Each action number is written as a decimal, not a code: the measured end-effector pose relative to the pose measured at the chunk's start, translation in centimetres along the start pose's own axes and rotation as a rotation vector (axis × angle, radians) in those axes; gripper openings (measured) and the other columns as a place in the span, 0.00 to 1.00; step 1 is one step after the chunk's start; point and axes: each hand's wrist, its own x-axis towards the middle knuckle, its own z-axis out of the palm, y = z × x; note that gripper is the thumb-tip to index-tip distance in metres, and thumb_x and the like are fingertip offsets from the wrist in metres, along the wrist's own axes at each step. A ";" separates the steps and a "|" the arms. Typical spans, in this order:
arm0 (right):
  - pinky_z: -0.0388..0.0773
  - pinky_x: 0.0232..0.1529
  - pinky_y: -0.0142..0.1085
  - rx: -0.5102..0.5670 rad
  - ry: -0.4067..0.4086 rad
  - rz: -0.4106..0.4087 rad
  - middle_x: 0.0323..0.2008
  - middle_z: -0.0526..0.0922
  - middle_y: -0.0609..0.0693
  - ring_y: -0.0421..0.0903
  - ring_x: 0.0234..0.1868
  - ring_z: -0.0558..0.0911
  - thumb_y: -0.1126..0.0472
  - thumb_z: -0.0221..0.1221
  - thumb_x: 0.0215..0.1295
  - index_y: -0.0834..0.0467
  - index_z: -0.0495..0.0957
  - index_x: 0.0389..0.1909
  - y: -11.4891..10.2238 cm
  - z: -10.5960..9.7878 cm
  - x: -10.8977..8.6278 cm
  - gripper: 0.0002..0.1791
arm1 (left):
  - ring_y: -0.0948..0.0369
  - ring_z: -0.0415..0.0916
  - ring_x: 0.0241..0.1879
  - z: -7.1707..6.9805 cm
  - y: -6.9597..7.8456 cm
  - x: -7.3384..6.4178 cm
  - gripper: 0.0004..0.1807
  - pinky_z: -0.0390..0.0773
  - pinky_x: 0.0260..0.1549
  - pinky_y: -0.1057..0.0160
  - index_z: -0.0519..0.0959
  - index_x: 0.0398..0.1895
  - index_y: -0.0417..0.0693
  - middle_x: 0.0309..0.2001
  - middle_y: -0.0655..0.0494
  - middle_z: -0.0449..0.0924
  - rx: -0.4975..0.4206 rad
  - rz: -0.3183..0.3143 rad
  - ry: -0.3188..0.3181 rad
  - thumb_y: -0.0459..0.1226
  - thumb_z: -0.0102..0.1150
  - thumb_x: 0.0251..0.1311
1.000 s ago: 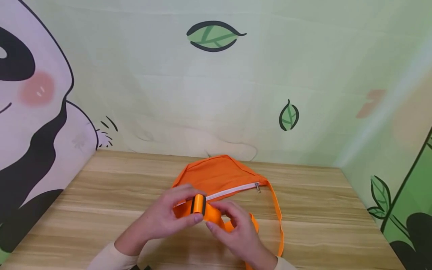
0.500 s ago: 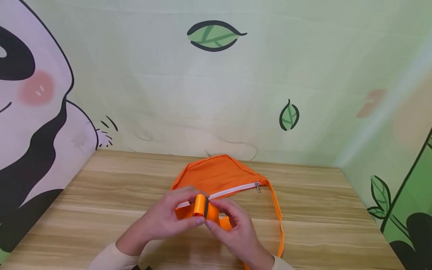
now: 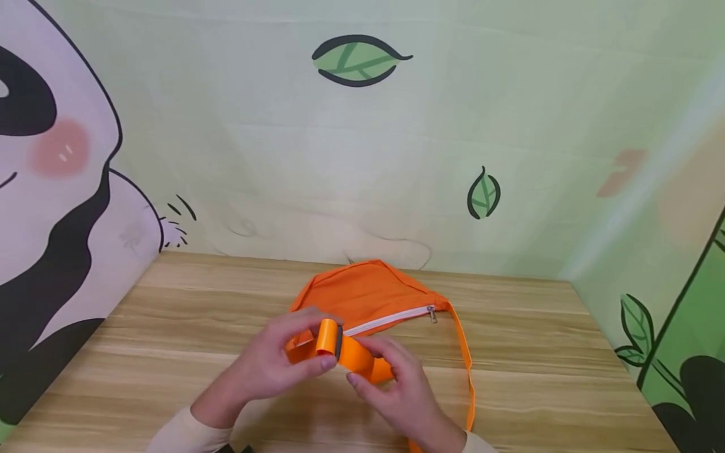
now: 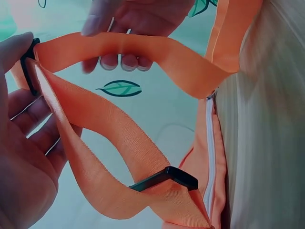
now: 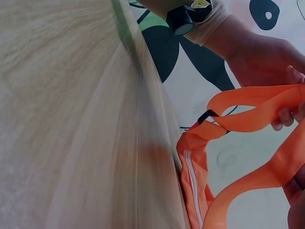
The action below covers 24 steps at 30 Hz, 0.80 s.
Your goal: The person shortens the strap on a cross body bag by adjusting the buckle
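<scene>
Head view: the orange strap (image 3: pixel 355 356) spans both hands above the table (image 3: pixel 544 352), its black slider (image 3: pixel 339 343) farther left than half a second ago; more strap shows between the hands, seemingly giving more to work with. The left hand (image 3: pixel 274 362) pinches the slider, the right hand (image 3: pixel 404 393) the strap. Behind lies the orange bag (image 3: pixel 362 292), any contents hidden.

Left grip (image 3: pixel 266 363) pinches at lower centre of frame; right grip (image 3: pixel 404 395) alongside, also pinching; sleeved forearms (image 3: pixel 192 431) angle in from bottom edge.
</scene>
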 end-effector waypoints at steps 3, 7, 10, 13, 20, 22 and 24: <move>0.86 0.59 0.37 0.031 -0.010 -0.021 0.55 0.88 0.50 0.44 0.52 0.86 0.63 0.72 0.69 0.52 0.83 0.63 -0.1 0.1 0.1 0.23 | 0.63 0.82 0.46 0.1 -0.1 0.0 0.19 0.85 0.53 0.61 0.82 0.59 0.57 0.46 0.64 0.85 -0.013 -0.005 -0.041 0.36 0.74 0.67; 0.86 0.59 0.37 0.068 -0.014 -0.016 0.55 0.88 0.52 0.44 0.53 0.86 0.65 0.72 0.70 0.54 0.82 0.65 -0.1 0.3 0.2 0.24 | 0.62 0.83 0.49 0.3 -0.1 0.0 0.19 0.86 0.55 0.60 0.82 0.57 0.56 0.48 0.62 0.84 0.003 -0.010 -0.076 0.40 0.76 0.66; 0.86 0.60 0.37 0.084 -0.014 0.010 0.56 0.88 0.53 0.43 0.54 0.86 0.65 0.71 0.70 0.56 0.82 0.66 -0.2 0.4 0.3 0.24 | 0.62 0.84 0.52 0.4 -0.1 0.0 0.24 0.86 0.57 0.61 0.79 0.59 0.55 0.50 0.61 0.85 0.008 -0.096 -0.084 0.44 0.79 0.63; 0.86 0.62 0.37 0.111 -0.009 0.049 0.59 0.88 0.54 0.43 0.55 0.87 0.65 0.71 0.70 0.58 0.81 0.67 -0.2 0.4 0.3 0.25 | 0.61 0.84 0.53 0.5 0.0 0.0 0.28 0.85 0.59 0.60 0.77 0.59 0.53 0.50 0.61 0.86 -0.009 -0.217 -0.082 0.46 0.81 0.60; 0.86 0.61 0.38 0.154 0.013 0.036 0.58 0.89 0.58 0.43 0.54 0.89 0.68 0.71 0.69 0.61 0.83 0.64 -0.3 0.3 0.3 0.23 | 0.63 0.82 0.45 0.5 -0.1 0.1 0.30 0.87 0.52 0.60 0.80 0.56 0.50 0.42 0.61 0.86 0.002 -0.224 -0.061 0.41 0.85 0.52; 0.87 0.59 0.39 0.165 0.016 0.010 0.57 0.89 0.60 0.43 0.54 0.89 0.70 0.71 0.68 0.63 0.83 0.63 -0.2 0.3 0.3 0.23 | 0.65 0.81 0.43 0.6 -0.1 0.1 0.30 0.87 0.48 0.61 0.81 0.54 0.49 0.39 0.61 0.86 0.005 -0.194 -0.049 0.38 0.86 0.48; 0.88 0.57 0.38 0.180 0.019 -0.006 0.57 0.89 0.61 0.42 0.54 0.89 0.72 0.71 0.67 0.65 0.83 0.63 -0.2 0.2 0.3 0.23 | 0.65 0.80 0.41 0.6 -0.2 0.2 0.30 0.86 0.46 0.62 0.82 0.51 0.50 0.38 0.62 0.85 0.013 -0.171 -0.044 0.37 0.87 0.44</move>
